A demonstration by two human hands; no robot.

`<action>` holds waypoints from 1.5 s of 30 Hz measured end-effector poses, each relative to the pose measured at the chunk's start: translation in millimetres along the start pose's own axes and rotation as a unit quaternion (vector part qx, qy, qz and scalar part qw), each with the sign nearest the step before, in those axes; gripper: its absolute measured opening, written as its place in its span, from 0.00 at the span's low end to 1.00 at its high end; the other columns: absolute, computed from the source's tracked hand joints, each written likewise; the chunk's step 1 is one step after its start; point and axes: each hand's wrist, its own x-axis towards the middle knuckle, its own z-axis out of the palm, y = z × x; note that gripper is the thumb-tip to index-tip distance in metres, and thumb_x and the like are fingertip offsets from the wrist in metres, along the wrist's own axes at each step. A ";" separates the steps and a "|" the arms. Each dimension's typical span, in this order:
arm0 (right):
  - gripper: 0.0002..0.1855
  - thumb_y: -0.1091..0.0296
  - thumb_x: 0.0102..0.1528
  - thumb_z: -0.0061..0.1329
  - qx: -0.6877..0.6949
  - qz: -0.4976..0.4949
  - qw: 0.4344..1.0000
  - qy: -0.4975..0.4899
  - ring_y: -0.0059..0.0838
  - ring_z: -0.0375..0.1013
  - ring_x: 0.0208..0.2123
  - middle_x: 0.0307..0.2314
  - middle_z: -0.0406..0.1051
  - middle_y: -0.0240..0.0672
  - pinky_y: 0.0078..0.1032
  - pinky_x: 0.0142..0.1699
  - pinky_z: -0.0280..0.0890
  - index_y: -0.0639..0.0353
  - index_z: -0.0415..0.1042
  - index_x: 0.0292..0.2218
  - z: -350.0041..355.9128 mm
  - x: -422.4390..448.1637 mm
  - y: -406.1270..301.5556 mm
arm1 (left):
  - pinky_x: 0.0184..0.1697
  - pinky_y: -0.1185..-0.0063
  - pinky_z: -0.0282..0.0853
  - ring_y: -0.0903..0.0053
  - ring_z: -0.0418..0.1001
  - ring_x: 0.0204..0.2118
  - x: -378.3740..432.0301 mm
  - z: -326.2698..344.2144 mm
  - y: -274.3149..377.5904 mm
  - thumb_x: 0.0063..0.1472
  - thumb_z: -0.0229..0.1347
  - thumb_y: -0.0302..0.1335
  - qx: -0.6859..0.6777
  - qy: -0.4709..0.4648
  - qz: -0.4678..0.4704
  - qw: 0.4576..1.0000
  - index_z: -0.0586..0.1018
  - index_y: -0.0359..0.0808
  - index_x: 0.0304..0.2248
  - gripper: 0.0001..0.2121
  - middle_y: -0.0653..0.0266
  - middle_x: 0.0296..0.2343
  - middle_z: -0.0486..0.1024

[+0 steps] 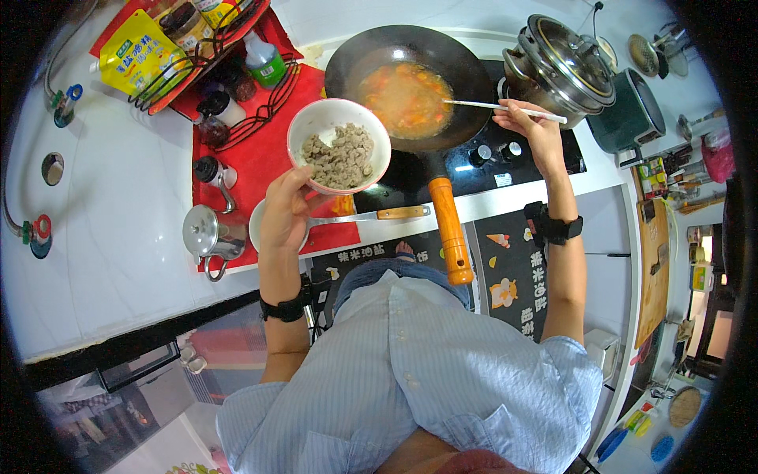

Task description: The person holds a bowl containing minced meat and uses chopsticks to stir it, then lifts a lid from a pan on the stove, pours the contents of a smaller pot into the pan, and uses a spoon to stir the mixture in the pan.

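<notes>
My left hand (285, 207) grips the near-left side of a white bowl (299, 127), which is tilted a little. Crumbled greyish cooked meat (343, 157) fills its lower part. Between the fingers of my right hand (536, 133) is a pale slender utensil (503, 106), perhaps chopsticks; its tip reaches into the soup. That orange-red soup with chunks (405, 101) lies in a black wok (468, 65) on the hob. The wok's wooden handle (451, 237) points toward me. The bowl is just left of the wok, partly overlapping its rim in view.
A spatula (379, 214) rests across another white bowl (256, 225), partly behind my left forearm. A metal oil pot (214, 231) and seasoning jars (216, 172) stand on the red mat (260, 160). A lidded steel pot (559, 65) occupies the hob's right. Control knobs (496, 153) line the hob (402, 178).
</notes>
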 end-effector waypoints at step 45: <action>0.16 0.70 0.54 0.39 0.243 0.029 0.966 -0.084 0.35 0.72 0.34 0.32 0.68 0.53 0.22 0.41 0.68 0.76 0.64 0.39 54.4 -44.4 -39.8 | 0.39 0.79 0.69 0.79 0.70 0.35 -0.2 26.3 -1.3 0.52 0.50 0.31 0.042 -0.057 -0.042 0.997 0.69 0.24 0.35 0.16 0.58 0.31 0.70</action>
